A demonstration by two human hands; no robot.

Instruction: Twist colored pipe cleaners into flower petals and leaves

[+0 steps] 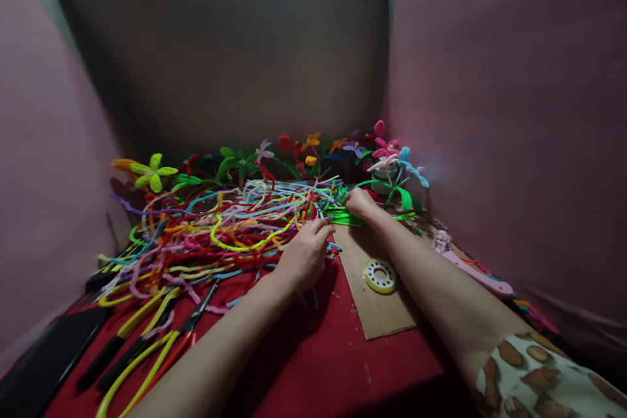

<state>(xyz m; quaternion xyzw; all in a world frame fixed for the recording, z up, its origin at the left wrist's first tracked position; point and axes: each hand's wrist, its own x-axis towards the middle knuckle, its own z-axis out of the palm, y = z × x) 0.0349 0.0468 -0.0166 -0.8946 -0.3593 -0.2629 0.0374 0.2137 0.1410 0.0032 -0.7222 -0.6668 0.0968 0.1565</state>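
- Patterned sleeve point(543, 372) comes nearest the camera, well behind and to the right of the right hand's fingers.
- Right hand point(361, 204): its fingers bend down at the green stems point(345, 217), a bunch of fuzzy strands; the fingertips are hidden, so I cannot tell whether they grip.
- Left hand point(308, 251): its fingers curl at the right end of the coloured pile point(245, 215), just nearer than the green bunch; whether they pinch a strand, I cannot tell.
- Strands cross thickly left of these fingers and run close to the green ends; a pull there could, I judge, drag neighbours along, since fuzzy surfaces catch.
- Cardboard point(386, 320) lies nearer than the right fingers, bearing a white ring point(381, 286) with a yellow edge; a low sweep of the right forearm point(421, 268) might knock it aside.
- Scissors point(198, 313) lie nearer than and left of the left fingers; the left forearm point(235, 346) passes close, so withdrawing carelessly might snag them.
- Flowers point(386, 148) stand beyond both hands' fingers; overreaching might tip one, if loosely set.
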